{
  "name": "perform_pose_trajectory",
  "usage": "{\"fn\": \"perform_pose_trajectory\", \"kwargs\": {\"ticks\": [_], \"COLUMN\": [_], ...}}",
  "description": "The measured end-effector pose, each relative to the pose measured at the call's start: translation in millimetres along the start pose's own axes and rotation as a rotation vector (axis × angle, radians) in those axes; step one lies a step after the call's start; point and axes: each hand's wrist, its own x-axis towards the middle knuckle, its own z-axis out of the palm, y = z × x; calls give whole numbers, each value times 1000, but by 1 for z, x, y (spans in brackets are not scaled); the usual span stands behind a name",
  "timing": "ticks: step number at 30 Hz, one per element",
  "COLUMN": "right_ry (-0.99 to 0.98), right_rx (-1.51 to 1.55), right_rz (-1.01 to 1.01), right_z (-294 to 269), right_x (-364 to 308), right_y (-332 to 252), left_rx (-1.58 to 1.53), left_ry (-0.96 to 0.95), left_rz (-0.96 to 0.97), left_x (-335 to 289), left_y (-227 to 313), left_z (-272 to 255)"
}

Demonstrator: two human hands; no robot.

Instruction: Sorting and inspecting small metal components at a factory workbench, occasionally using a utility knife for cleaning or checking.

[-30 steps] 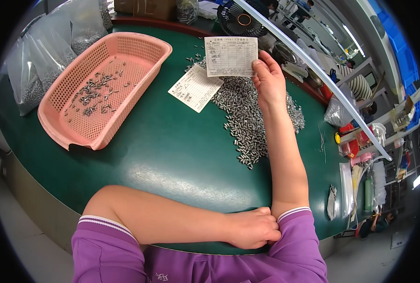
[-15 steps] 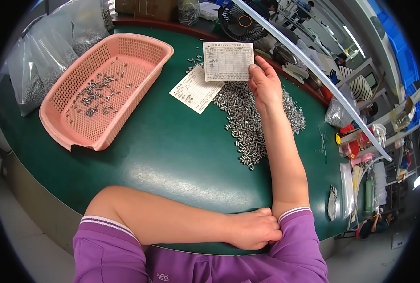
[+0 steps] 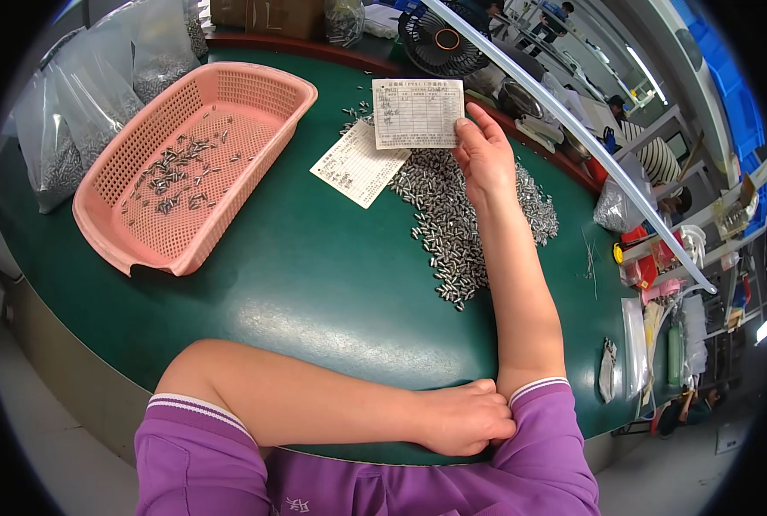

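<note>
Card (image 3: 418, 114) in right fingers (image 3: 469, 133): pale, rectangular, grid-ruled (handwriting at left).

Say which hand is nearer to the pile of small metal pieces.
Right. The right hand, holding a paper card, is above the pile of small metal pieces; the left hand is well short of it, nearer the body, against the right sleeve.
</note>
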Motion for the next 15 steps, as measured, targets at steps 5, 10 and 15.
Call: {"fn": "perform_pose_trajectory", "kwargs": {"ticks": [5, 10, 15], "right_ry": [22, 78, 122], "right_rx": [16, 79, 164], "right_rz": [4, 44, 99], "right_z": [-3, -12, -17], "right_x": [4, 10, 16], "right_y": [5, 9, 14], "left_rx": [-11, -20, -30], "left_ry": [0, 8, 7], "left_rz": [-3, -8, -19], "left_x": [0, 1, 1], "left_y": [0, 1, 2], "left_z": [0, 0, -1]}}
